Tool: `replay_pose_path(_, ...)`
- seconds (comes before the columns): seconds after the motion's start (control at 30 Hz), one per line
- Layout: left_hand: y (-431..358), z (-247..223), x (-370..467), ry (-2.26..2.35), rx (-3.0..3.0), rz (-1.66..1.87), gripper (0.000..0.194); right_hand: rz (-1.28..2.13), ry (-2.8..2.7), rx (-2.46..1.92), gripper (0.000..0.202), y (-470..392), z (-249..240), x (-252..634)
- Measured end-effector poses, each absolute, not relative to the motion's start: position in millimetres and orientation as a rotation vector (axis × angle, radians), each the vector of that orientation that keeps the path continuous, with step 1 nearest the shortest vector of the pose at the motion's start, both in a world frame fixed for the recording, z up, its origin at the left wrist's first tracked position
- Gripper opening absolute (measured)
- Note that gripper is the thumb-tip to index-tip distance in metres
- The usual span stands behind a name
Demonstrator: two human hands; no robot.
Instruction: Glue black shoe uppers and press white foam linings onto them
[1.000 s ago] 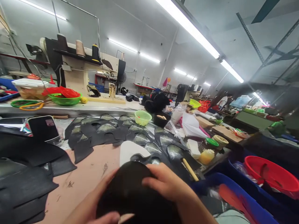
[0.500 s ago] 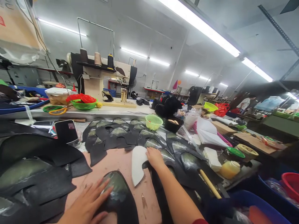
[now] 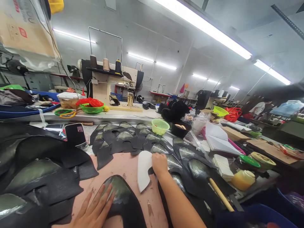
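My left hand (image 3: 97, 205) lies flat with its fingers stretched out on the left side of a black curved piece (image 3: 127, 198), which has a shiny greenish toe area. Beyond it, a white curved piece (image 3: 143, 167) rests on the pinkish work board (image 3: 112, 166). My right hand (image 3: 160, 163) is closed at that white piece's upper right edge, its fingertips hidden under the curled knuckles. Past my right hand, several black pieces with glossy patches (image 3: 156, 148) overlap in rows. More black pieces (image 3: 35, 171) are heaped on the left.
A phone (image 3: 75, 134) leans upright at the left. Behind stand a green basket (image 3: 160, 127), a black bowl (image 3: 180, 129) and a sewing machine (image 3: 102, 85). On the right are a wooden-handled tool (image 3: 220, 193), a yellowish jar (image 3: 243, 180) and a blue tub (image 3: 263, 212).
The view has shifted, so the scene sits further right. My right hand's fingers have curled more at the white piece's edge. My left hand stays on the black piece, fingers flatter.
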State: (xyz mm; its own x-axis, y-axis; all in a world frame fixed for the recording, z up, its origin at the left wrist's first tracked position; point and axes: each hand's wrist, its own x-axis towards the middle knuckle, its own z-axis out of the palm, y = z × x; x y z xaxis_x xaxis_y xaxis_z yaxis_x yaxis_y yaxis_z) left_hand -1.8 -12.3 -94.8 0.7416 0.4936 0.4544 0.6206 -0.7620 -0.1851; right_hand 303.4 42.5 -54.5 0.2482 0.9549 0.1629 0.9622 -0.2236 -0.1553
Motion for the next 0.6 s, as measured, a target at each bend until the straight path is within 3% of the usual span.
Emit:
replay_pose_path(0.33,23.5,-22.5,109.3,-1.259,-2.996,0.041,0.065,0.039,-1.839,-2.227,0.037,63.7,-61.0,292.7)
replay_pose_path(0.6,46.2,-39.6,155.9,-1.453,-2.958,-0.066,0.060,-0.018,-1.807,-2.167,0.032,59.5,-59.2,286.3)
